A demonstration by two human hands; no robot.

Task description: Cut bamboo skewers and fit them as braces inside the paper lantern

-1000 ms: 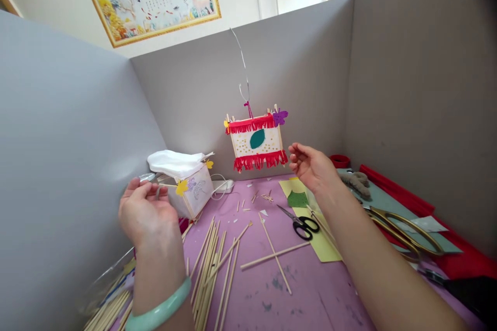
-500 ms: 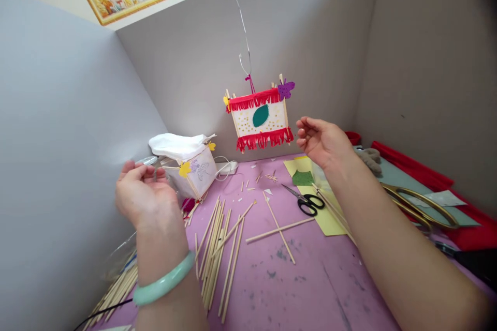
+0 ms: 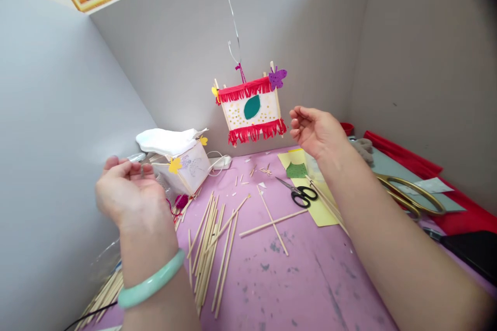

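A white lantern (image 3: 272,108) with red fringe, a teal leaf and a purple butterfly hangs from a wire hook (image 3: 233,15). To its right, not touching it, my right hand (image 3: 316,129) is raised, palm up, fingers loosely curled and apart, holding nothing. On the left my left hand (image 3: 132,191), above a green bangle (image 3: 151,282), is palm up with bent fingers and nothing in it. Beside it stands a white paper box (image 3: 194,165) with yellow butterflies and white tissue (image 3: 166,142) on top.
Wooden sticks (image 3: 207,248) lie on the purple table (image 3: 279,289), two of them crossed. Black-handled scissors (image 3: 304,196) rest by yellow paper (image 3: 324,214). Large gold-handled scissors (image 3: 421,194), red cloth (image 3: 404,158) and a black-handled tool (image 3: 471,256) lie at the right. Grey panels surround the table.
The whole view has shifted, so the lantern and table items sit a little further left and higher. My left hand has moved slightly outward to the left; my right hand keeps nearly the same pose.
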